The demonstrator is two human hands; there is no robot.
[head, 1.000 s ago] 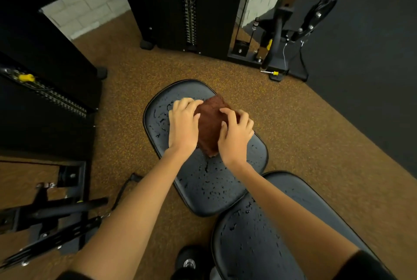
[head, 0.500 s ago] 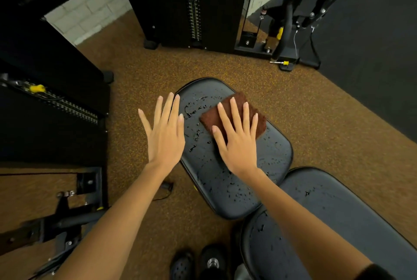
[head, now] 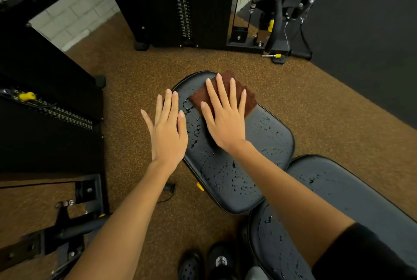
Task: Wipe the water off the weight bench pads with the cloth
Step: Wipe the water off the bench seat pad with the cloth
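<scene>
Brown cloth (head: pixel 228 92) lies under flat right hand (head: pixel 225 119); left hand (head: pixel 168 135) spread, empty.

no text, label, brand or number can be read anywhere. the weight stack (head: pixel 183 6) shows only tiny marks, too small to tell.

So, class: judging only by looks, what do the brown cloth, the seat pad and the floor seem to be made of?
Brown cloth: probably microfibre or terry; matte, fuzzy nap, soft edges.
Seat pad: likely vinyl or faux leather over padding; smooth, slightly glossy black, and water droplets bead on it rather than soaking in.
Floor: looks like rubber-crumb gym flooring; dull, grainy, speckled yellow-brown.
</scene>
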